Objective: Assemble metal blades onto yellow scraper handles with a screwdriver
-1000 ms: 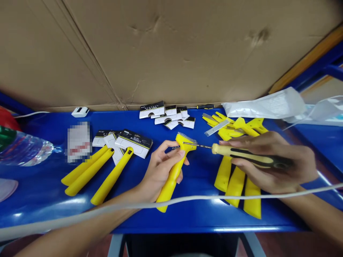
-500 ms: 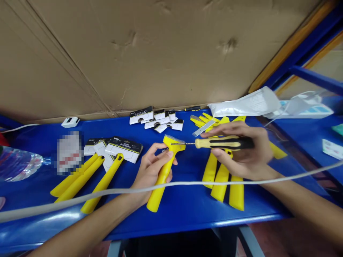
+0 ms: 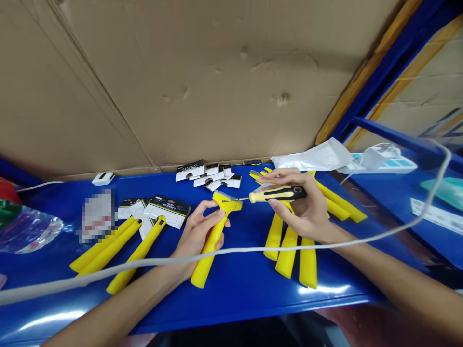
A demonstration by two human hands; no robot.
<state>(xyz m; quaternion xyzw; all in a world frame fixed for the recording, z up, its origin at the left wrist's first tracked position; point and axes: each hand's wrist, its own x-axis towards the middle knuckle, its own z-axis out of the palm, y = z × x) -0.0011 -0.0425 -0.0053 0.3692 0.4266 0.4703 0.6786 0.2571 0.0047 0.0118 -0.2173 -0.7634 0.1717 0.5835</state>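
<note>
My left hand (image 3: 202,229) is closed around the neck of a yellow scraper (image 3: 213,241), whose wide head points away from me. In my right hand (image 3: 304,207) is a screwdriver (image 3: 277,194) with a cream and black handle. Its thin shaft lies across the scraper head, the tip at the head's left part; whether it sits in a screw is too small to tell. Beneath and beside my right hand lie several yellow scraper handles (image 3: 289,250). Yellow strips and a grey blade-like piece (image 3: 265,186) are partly hidden behind my right fingers.
At left, yellow scrapers (image 3: 137,255) with black-and-white card sleeves (image 3: 168,209) lie near a plastic bottle (image 3: 32,229). More sleeves (image 3: 217,176) and another screwdriver (image 3: 253,163) lie along the cardboard wall (image 3: 217,86). A white cable (image 3: 253,249) crosses before my forearms. A white bag (image 3: 311,156) and power strip (image 3: 394,164) stand back right.
The view has shifted, so the hands and tools appear slightly farther left. The screwdriver stays against the scraper head, its handle now sloping a little differently. Both holds are unchanged.
</note>
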